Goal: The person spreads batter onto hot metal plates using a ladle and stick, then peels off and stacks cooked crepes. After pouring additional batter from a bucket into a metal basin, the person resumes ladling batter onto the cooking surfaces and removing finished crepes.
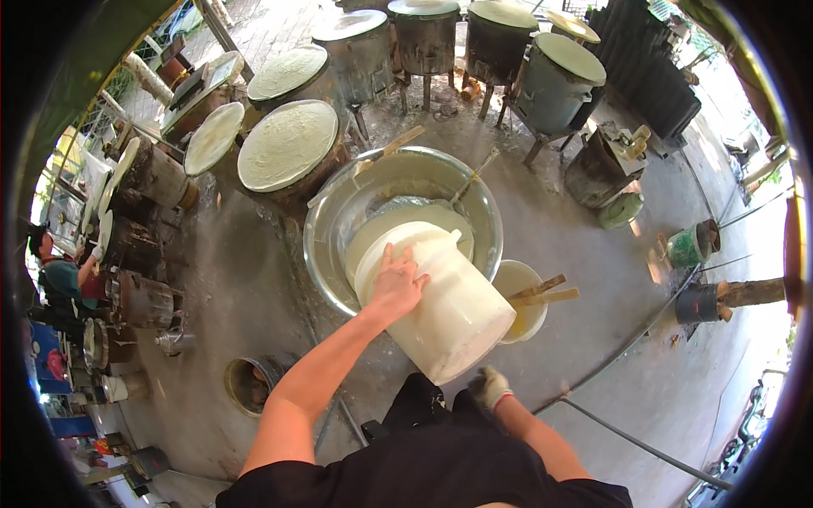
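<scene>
A white plastic bucket (461, 317) is tipped over a wide steel basin (318, 237) holding pale batter (364, 233). My bare left hand (395, 288) grips the bucket near its rim, fingers on its side. My right hand (491, 389), in a light work glove, is beside my dark trousers, below the bucket's base; its fingers are slightly blurred and their state is unclear. Two wooden tools rest at the basin's back rim. To the right, a second white bucket (529, 330) has wooden paddles (550, 295) in it.
Metal drum stoves (415, 46) with pale round tops (284, 144) form an arc behind. A person (63, 279) works at the far left. An open metal can (246, 371) stands left of me, hoses (622, 432) cross the floor, and buckets (690, 245) stand at right.
</scene>
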`<state>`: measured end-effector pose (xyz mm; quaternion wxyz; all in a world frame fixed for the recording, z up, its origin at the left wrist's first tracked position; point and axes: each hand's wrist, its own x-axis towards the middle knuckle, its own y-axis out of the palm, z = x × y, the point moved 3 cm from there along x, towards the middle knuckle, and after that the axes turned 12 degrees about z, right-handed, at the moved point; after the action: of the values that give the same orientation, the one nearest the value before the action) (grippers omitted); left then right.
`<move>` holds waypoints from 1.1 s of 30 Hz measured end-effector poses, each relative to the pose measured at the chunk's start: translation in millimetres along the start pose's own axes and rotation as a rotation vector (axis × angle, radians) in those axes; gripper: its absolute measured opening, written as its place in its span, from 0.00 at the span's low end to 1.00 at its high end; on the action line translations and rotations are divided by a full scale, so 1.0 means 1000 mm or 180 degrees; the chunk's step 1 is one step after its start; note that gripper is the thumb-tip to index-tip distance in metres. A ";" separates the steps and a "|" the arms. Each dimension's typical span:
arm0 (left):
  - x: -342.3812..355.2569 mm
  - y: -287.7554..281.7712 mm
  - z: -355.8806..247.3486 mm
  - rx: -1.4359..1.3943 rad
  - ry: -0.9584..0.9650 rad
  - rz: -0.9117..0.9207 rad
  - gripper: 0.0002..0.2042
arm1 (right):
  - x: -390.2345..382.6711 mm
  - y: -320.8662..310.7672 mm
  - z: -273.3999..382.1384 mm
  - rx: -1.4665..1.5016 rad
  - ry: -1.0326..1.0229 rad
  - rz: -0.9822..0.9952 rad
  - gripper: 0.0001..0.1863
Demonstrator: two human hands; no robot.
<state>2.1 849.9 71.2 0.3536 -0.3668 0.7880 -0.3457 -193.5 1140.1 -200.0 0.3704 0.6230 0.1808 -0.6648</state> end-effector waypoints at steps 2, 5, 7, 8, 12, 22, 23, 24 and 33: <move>0.000 -0.001 0.005 0.0028 -0.0098 0.0081 0.17 | 0.035 0.038 -0.022 0.0009 0.0093 0.0546 0.20; 0.004 0.000 0.012 0.0004 -0.0165 0.0018 0.18 | 0.055 0.098 -0.012 0.0710 -0.0349 0.1429 0.22; 0.006 0.003 0.018 -0.0083 0.0033 -0.0061 0.20 | 0.038 0.119 0.005 0.1054 -0.0524 0.1846 0.23; 0.006 0.007 0.022 -0.0086 0.0036 -0.0060 0.20 | 0.025 0.124 0.015 0.1154 -0.0585 0.2006 0.24; 0.008 -0.025 0.022 -0.0445 -0.0523 -0.0137 0.20 | -0.063 0.145 0.074 0.1184 -0.0973 0.2649 0.26; -0.011 -0.052 0.085 -0.4559 -0.0659 -0.0753 0.16 | -0.223 0.289 0.283 0.0094 -0.2125 0.2808 0.29; -0.017 -0.038 0.107 -0.4883 -0.0676 -0.0913 0.17 | -0.233 0.322 0.285 -0.0158 -0.2189 0.2542 0.29; -0.023 -0.030 0.114 -0.4894 -0.0683 -0.0908 0.17 | -0.246 0.349 0.283 -0.0775 -0.2314 0.2209 0.30; -0.012 0.054 0.138 -0.6393 0.0494 -0.2411 0.19 | -0.239 0.416 0.228 -0.5188 -0.5567 0.1045 0.19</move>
<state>102.2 846.4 -39.1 -0.2905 -0.6866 0.5670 0.3503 -65.1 769.0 158.1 0.7321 -0.4390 0.1539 -0.4975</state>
